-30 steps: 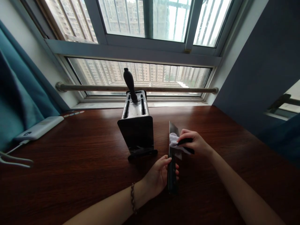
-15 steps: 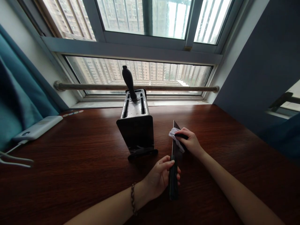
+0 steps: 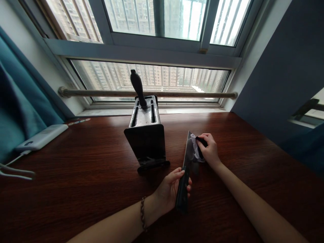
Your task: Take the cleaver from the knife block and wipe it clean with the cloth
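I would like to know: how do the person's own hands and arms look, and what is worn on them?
The left hand is ungloved, with a dark brown, braided-looking bracelet around its wrist; its material is unclear. The right hand is also ungloved, its wrist without visible ornament. No sleeves show on either side.

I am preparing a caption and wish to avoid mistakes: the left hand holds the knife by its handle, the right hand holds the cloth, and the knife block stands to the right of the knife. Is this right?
Not entirely: the head view shows the knife block to the left of the knife. The left hand does hold the handle, and the right hand the cloth.
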Motion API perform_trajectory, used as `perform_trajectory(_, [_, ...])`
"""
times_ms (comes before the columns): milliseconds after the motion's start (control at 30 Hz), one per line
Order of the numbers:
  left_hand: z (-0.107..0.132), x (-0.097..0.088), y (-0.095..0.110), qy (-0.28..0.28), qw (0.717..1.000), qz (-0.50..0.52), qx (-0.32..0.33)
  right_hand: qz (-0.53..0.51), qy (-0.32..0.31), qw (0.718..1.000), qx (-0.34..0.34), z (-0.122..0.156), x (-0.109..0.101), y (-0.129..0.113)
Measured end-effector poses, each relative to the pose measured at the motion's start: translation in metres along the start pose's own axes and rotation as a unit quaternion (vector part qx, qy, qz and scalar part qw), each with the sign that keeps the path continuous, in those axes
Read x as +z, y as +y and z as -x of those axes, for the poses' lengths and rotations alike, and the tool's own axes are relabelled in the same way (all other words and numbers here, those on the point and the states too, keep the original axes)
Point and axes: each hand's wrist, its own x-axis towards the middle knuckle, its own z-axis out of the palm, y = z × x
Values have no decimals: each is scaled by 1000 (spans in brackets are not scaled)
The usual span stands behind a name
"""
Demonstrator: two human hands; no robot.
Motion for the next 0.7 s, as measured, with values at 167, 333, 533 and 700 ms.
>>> perform_trajectory(167, [0,-2,0,10,1000,17,-8,-58,-140,980,-127,14,5,-31])
perform_trajectory(333, [-3,-7,2,16,999,33,-9,-7,-182,966,-183,13,15,-30])
perform_trajectory(533, [-4,-10,4,16,998,53,-4,60,-188,964,-180,-9,25,-15])
perform_trajectory(700, [-5,-10,3,0,998,67,-9,149,-180,962,-144,-34,34,10])
